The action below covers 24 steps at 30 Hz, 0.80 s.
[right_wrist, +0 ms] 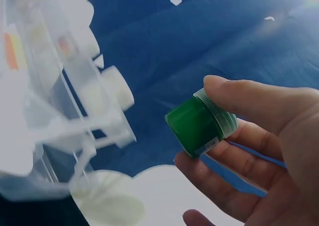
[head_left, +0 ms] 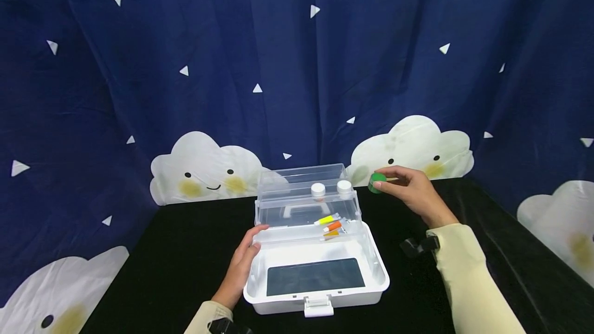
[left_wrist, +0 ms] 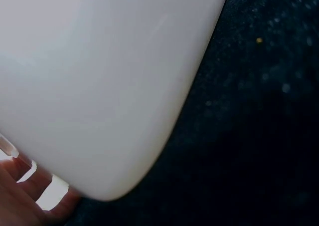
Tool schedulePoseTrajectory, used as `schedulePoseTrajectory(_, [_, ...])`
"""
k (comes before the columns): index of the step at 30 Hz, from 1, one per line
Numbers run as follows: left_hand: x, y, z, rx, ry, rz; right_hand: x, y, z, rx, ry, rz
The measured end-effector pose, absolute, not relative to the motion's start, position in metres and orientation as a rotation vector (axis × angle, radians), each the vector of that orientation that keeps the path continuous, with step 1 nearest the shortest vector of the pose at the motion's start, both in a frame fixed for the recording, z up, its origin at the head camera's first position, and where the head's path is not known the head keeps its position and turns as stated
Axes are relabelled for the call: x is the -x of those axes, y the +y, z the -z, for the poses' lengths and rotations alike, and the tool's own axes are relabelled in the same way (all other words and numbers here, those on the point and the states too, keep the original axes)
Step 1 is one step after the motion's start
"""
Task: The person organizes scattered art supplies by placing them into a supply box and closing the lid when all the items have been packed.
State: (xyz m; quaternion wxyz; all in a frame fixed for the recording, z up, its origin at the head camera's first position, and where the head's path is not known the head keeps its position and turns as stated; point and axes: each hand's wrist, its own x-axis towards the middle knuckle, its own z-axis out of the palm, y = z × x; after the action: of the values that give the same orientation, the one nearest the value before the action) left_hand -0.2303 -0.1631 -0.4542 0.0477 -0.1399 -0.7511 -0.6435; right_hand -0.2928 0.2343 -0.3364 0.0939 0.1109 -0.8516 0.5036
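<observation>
A green paint jar (right_wrist: 192,123) with a clear ribbed cap is pinched between the thumb and fingers of my right hand (head_left: 408,192). It is held in the air to the right of an opened white plastic box (head_left: 320,300) with clear fold-out trays. My left hand (head_left: 238,264) grips the box's left rim, its thumb over the edge. In the left wrist view, fingers (left_wrist: 32,183) show at the box's side. Two white-capped jars (head_left: 317,190) stand in the upper tray. A yellow tube (head_left: 327,219) and an orange tube (head_left: 332,227) lie in a lower tray.
A dark panel (head_left: 315,277) covers part of the box's floor, and a white latch (head_left: 318,305) hangs at its front. The box stands on a black cloth (head_left: 195,251). Behind it hangs a blue curtain (head_left: 223,107) with cloud shapes.
</observation>
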Motion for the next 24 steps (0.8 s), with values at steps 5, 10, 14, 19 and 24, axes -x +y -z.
schedulePoseTrajectory(5, [0.231,-0.164,0.455,0.437,-2.290,1.940,0.297,0.216,0.331,-0.363,-2.521,-1.531])
schedulePoseTrajectory(10, [0.231,-0.163,0.457,0.447,-2.291,1.908,0.302,0.197,0.327,-0.411,-2.499,-1.588])
schedulePoseTrajectory(14, [0.230,-0.163,0.456,0.445,-2.275,1.924,0.306,0.184,0.326,-0.452,-2.469,-1.627])
schedulePoseTrajectory(19, [0.230,-0.163,0.456,0.462,-2.256,1.950,0.309,0.168,0.325,-0.468,-2.450,-1.638])
schedulePoseTrajectory(24, [0.230,-0.163,0.456,0.465,-2.276,1.932,0.310,0.153,0.326,-0.484,-2.438,-1.664])
